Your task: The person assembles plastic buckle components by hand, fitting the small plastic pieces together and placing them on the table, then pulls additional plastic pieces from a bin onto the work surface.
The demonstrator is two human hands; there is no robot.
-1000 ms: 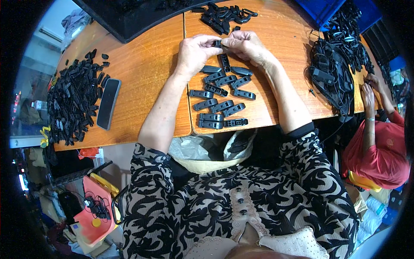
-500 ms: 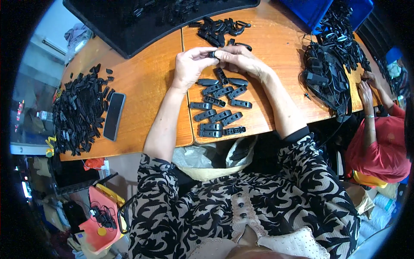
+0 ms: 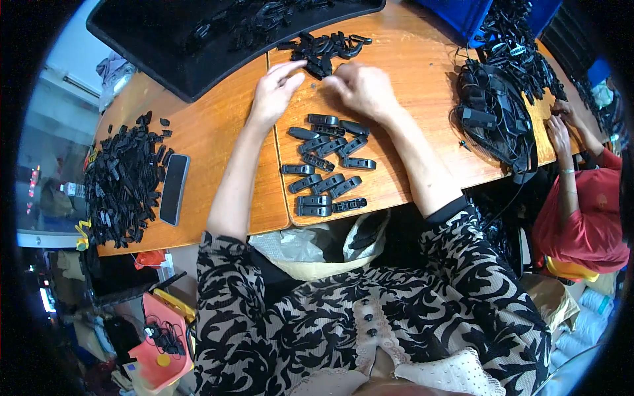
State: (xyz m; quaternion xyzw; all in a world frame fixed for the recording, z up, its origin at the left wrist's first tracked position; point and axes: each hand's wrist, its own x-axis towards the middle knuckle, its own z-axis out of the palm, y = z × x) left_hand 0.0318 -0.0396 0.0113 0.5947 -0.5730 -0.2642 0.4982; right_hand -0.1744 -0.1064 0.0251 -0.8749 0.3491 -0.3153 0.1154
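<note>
My left hand (image 3: 274,96) hovers over the wooden table with its thumb and fingers apart and nothing between them. To its right, my right hand (image 3: 364,91) has its back turned up; its fingers curl under and blur, so I cannot see whether they hold anything. Just beyond the hands lies a loose heap of curved black plastic parts (image 3: 323,49). Nearer to me, several small black clip-like plastic pieces (image 3: 331,146) lie in slanting rows. At the far end of these rows, one piece (image 3: 322,120) lies crosswise.
A black tray (image 3: 152,63) with black parts fills the far left. A pile of black parts (image 3: 125,185) and a phone (image 3: 174,189) lie at left. At right are a black mesh bag (image 3: 495,125), a blue bin (image 3: 456,20) and a co-worker's hands (image 3: 561,129).
My hands were together on a small black piece; now they are apart. A black piece now lies crosswise at the far end of the rows. The view has shifted slightly.
</note>
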